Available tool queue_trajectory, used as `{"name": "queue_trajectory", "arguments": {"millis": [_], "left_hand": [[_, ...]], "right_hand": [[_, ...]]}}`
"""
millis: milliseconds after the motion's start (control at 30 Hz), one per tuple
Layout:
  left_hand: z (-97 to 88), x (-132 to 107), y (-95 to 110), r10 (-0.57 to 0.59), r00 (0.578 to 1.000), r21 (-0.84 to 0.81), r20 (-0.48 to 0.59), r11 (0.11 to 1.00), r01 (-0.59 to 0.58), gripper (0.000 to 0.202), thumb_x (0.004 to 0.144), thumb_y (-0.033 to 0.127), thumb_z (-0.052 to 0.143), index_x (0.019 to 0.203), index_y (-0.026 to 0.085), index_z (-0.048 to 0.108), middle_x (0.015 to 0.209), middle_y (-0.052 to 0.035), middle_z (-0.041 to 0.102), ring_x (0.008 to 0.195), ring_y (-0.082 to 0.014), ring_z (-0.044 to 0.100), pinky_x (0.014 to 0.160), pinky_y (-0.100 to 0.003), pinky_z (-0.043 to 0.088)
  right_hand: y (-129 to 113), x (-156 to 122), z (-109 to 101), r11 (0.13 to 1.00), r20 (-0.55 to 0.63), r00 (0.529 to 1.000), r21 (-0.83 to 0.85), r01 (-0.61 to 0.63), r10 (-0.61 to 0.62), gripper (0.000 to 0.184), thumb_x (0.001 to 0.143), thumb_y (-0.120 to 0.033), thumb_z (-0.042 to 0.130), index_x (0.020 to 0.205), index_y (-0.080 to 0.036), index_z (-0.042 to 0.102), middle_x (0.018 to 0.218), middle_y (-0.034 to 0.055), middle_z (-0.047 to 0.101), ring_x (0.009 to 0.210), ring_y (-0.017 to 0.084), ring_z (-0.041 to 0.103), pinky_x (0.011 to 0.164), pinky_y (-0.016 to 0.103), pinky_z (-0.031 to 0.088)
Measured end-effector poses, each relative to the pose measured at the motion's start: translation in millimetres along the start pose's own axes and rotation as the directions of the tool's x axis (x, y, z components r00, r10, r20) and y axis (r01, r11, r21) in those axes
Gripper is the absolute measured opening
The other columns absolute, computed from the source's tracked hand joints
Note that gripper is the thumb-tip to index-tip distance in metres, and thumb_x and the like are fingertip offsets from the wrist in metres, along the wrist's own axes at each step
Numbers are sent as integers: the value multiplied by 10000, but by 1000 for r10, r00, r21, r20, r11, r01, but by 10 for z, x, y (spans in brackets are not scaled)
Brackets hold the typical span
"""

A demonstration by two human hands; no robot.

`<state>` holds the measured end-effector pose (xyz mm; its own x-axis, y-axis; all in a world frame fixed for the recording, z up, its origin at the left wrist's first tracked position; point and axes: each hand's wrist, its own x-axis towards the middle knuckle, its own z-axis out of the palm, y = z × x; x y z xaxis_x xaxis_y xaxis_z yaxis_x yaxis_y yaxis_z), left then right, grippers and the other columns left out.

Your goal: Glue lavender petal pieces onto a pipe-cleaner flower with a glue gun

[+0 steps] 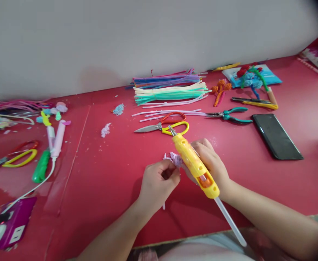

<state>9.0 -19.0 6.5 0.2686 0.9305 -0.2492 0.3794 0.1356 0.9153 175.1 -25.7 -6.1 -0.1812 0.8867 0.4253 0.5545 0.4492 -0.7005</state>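
Observation:
My right hand [213, 163] is wrapped round a yellow hot glue gun [188, 156], whose metal nozzle points up and away from me. A clear glue stick [231, 223] juts from its back end. My left hand [159, 181] is closed in a pinch on a small lilac pipe-cleaner flower [175, 158]. A lilac stem end [163, 206] shows below that hand. The glue gun's body passes in front of the flower's right side, so I cannot tell whether my right fingers touch it. Scissors [159, 127] with red and yellow handles lie just beyond the nozzle.
Pipe-cleaner bundles [170, 92] lie by the wall. Teal pliers [229, 115] and a black phone [277, 136] are on the right, with finished flowers [250, 78] behind. A pink corded tool [58, 139], a green-handled tool [41, 166] and more scissors [20, 157] occupy the left.

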Motion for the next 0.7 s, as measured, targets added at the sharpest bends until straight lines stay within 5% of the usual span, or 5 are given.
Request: {"name": "queue_trajectory", "arguments": {"millis": [467,700], "left_hand": [[20,-16,-27,243,968,254,-70,942,-218,142,730,140,561,594,178,541,499,55,446,457,-73,388,458,-178,325],[-39,12,-58,472,872,330,-128,850,-411,122,759,111,580,657,172,601,548,36,509,468,-65,378,479,-188,329]], "right_hand": [[-44,11,-30,999,-5,1000,51,-2,2,144,781,-257,623,789,-234,481,781,7,550,757,173,484,727,343,418],[13,2,-38,941,-132,961,271,-202,244,109,770,-198,593,780,-234,492,861,27,580,836,190,572,733,332,481]]}}
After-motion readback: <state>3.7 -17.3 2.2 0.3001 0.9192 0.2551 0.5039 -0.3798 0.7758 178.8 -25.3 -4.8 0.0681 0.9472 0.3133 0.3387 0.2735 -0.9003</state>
